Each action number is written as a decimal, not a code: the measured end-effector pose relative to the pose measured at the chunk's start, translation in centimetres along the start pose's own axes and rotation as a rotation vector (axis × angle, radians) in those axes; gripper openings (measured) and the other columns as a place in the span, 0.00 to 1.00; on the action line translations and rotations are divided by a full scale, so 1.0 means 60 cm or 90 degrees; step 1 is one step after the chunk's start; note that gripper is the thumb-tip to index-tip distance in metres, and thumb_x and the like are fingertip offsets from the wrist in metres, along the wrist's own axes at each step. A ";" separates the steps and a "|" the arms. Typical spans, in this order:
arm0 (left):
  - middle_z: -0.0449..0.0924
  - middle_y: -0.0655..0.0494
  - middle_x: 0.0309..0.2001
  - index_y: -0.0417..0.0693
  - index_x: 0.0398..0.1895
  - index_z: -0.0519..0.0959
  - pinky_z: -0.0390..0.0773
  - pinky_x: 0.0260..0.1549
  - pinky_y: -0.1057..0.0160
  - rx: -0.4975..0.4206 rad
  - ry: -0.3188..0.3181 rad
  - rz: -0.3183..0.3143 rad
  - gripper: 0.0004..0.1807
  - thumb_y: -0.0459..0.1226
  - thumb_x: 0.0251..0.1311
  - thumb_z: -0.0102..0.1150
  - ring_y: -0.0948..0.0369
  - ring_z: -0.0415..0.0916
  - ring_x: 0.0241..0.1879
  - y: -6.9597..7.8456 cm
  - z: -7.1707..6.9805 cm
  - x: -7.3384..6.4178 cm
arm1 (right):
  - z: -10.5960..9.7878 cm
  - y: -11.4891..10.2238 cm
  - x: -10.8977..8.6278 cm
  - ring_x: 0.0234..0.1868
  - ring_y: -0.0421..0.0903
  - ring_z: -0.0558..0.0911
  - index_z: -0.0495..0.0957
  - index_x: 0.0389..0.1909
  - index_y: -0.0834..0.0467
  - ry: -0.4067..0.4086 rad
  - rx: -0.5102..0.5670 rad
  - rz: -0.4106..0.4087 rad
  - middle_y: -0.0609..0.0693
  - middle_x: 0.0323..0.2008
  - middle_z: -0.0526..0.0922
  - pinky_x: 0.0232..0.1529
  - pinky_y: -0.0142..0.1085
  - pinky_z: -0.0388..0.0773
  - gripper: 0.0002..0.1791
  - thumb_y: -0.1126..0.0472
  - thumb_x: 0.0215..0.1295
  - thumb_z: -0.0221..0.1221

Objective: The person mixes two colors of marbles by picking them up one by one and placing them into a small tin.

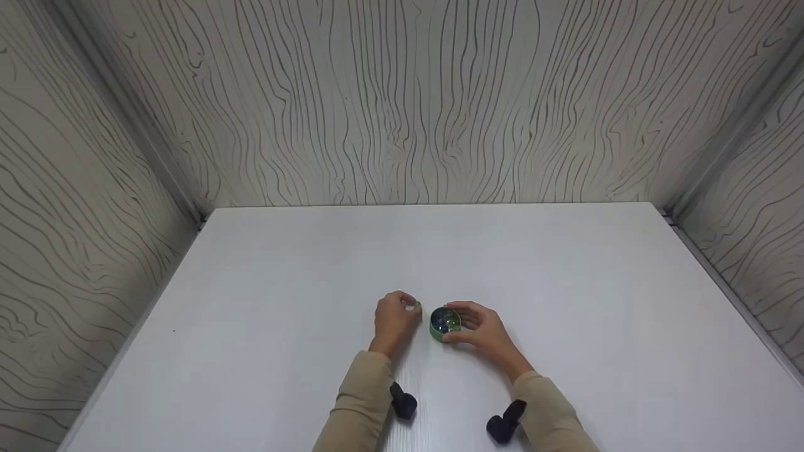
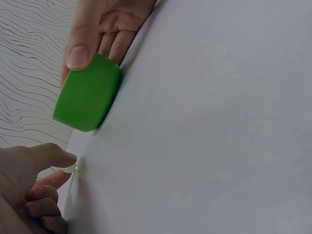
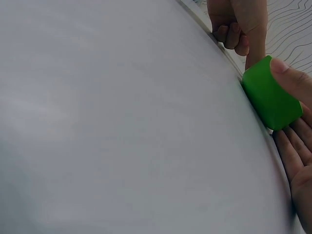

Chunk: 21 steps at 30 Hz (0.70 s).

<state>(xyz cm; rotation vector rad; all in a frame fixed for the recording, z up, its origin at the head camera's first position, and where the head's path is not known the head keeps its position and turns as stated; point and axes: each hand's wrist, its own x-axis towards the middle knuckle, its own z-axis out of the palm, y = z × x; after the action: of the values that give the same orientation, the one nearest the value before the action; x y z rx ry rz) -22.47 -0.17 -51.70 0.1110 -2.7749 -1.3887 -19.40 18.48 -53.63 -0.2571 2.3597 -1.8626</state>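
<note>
A small green cup stands on the white table, with several dark and greenish shiny marbles in it. My right hand grips the cup from the right, thumb on the near side and fingers behind. Just left of the cup, my left hand pinches a small clear, yellowish glass marble between thumb and forefinger, close to the tabletop. The cup's smooth green outside shows in the right wrist view, where its contents are hidden. In that view the marble cannot be seen.
The white table reaches back to a panel wall with a wood-line pattern. Similar panels rise at both sides. A tiny dark speck lies at the table's left. Black wrist cameras sit by both sleeves.
</note>
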 end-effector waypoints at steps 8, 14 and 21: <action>0.84 0.44 0.40 0.40 0.32 0.82 0.78 0.48 0.52 -0.003 -0.005 -0.005 0.07 0.34 0.52 0.62 0.51 0.81 0.45 0.000 -0.001 -0.001 | 0.000 -0.001 -0.001 0.64 0.58 0.75 0.73 0.58 0.64 0.005 -0.006 -0.002 0.63 0.60 0.77 0.64 0.39 0.72 0.36 0.59 0.46 0.73; 0.85 0.44 0.39 0.40 0.33 0.83 0.79 0.46 0.53 0.001 0.003 -0.007 0.07 0.35 0.53 0.62 0.51 0.82 0.43 0.000 -0.001 -0.001 | 0.001 -0.002 -0.002 0.64 0.58 0.75 0.73 0.58 0.65 0.008 -0.002 0.002 0.63 0.60 0.77 0.64 0.39 0.72 0.36 0.60 0.46 0.73; 0.83 0.46 0.38 0.41 0.34 0.82 0.78 0.42 0.55 -0.002 0.004 -0.019 0.07 0.36 0.55 0.62 0.55 0.79 0.38 -0.001 -0.006 -0.003 | 0.002 -0.003 -0.002 0.64 0.58 0.75 0.73 0.58 0.65 0.011 -0.003 0.005 0.63 0.59 0.77 0.63 0.39 0.72 0.36 0.61 0.45 0.74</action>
<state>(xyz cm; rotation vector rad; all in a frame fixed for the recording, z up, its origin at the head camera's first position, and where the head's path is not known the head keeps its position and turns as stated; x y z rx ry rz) -22.28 -0.49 -51.53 0.1574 -2.7778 -1.3968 -19.25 18.36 -53.49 -0.2327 2.3733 -1.8642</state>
